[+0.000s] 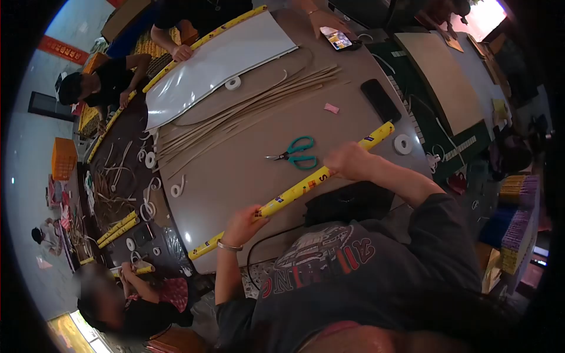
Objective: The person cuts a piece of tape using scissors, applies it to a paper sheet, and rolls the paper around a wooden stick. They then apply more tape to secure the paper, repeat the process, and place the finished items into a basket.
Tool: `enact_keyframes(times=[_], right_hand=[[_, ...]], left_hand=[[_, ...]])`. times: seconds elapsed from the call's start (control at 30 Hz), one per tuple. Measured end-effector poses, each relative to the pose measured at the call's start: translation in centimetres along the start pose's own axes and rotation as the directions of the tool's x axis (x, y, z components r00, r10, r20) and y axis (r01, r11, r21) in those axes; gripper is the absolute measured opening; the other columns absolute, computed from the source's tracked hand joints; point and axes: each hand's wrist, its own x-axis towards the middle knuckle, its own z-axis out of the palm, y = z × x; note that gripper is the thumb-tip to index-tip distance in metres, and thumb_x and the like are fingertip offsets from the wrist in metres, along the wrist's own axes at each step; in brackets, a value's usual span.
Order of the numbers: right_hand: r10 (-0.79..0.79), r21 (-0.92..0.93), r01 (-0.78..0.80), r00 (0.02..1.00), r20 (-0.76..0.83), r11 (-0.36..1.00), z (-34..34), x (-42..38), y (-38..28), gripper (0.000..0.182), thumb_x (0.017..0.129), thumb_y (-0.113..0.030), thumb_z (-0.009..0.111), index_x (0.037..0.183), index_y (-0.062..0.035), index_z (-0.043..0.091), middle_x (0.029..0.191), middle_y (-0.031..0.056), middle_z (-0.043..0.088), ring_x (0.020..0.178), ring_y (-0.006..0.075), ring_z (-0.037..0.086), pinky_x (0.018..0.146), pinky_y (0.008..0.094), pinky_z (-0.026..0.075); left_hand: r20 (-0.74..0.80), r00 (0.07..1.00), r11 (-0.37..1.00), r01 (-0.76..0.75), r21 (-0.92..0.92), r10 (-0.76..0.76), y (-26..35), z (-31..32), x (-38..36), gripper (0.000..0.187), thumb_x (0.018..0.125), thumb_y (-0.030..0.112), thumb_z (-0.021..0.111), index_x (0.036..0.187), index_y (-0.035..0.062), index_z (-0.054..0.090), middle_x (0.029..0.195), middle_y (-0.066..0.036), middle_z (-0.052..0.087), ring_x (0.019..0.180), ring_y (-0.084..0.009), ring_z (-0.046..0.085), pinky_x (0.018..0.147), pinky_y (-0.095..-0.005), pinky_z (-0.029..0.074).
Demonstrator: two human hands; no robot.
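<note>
A long yellow tube [292, 193] with printed pictures and letters lies slantwise in front of me, above the near edge of the table. My left hand [242, 225], with a bracelet at the wrist, is closed around its lower left part. Farther up the tube, my right hand [347, 161] wraps over it with the fingers curled. Just beyond the tube are scissors [287, 156] with teal handles, lying partly open on the table. A white roll of tape [403, 145] rests near the tube's right end.
On the brown table [235, 170] lie a bundle of thin strips [253, 106], a glossy white sheet [218, 62], a pink packet [332, 108] and a black phone-like object [380, 100]. Co-workers handle yellow tubes at the far side and left. A hand at the back is beside a lit phone [336, 39].
</note>
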Motion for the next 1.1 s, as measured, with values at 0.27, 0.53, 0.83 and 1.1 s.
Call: enact_keyframes(times=[0.27,0.53,0.83,1.1], right_hand=[[-0.022,-0.012,0.024,0.994,0.106,1.0,0.7,2.4,-2.8,0.017,0.084,-0.024,0.066,0.092,-0.0097,0.062,0.087,0.0076,0.067,0.077,0.0264,0.069,0.064,0.0407,0.054],[-0.004,0.097,0.006,1.0,-0.019,0.995,1.6,0.8,-2.6,0.016,0.08,-0.026,0.067,0.083,-0.0119,0.06,0.081,0.0078,0.064,0.074,0.026,0.068,0.06,0.0391,0.053],[-0.013,0.048,0.014,1.0,-0.02,0.999,0.7,0.3,-1.5,0.02,0.076,-0.024,0.07,0.085,-0.0104,0.058,0.083,0.0076,0.063,0.074,0.026,0.067,0.061,0.0392,0.053],[0.148,0.03,-0.153,0.981,0.128,0.988,-0.2,-1.1,1.2,0.031,0.075,-0.028,0.074,0.095,-0.0097,0.06,0.093,0.0085,0.065,0.084,0.0266,0.068,0.067,0.0398,0.055]], left_hand=[[-0.195,0.972,0.985,-0.106,0.139,0.132,6.9,4.7,5.4,0.034,0.081,0.031,0.074,0.102,0.0086,0.06,0.089,-0.013,0.065,0.081,-0.0368,0.064,0.066,-0.0462,0.051],[-0.095,0.98,0.972,-0.154,0.179,0.173,6.3,3.2,4.9,0.038,0.079,0.038,0.075,0.101,0.0091,0.061,0.089,-0.014,0.066,0.08,-0.0356,0.065,0.065,-0.0451,0.051],[0.041,0.994,0.972,0.092,0.217,-0.104,3.6,1.8,3.5,0.04,0.072,0.046,0.078,0.081,0.0099,0.064,0.076,-0.013,0.065,0.074,-0.0348,0.065,0.061,-0.0451,0.05],[-0.255,0.964,0.904,0.037,0.425,0.081,0.1,0.1,2.8,0.038,0.073,0.042,0.08,0.091,0.0124,0.064,0.078,-0.008,0.065,0.068,-0.0316,0.063,0.059,-0.0433,0.05]])
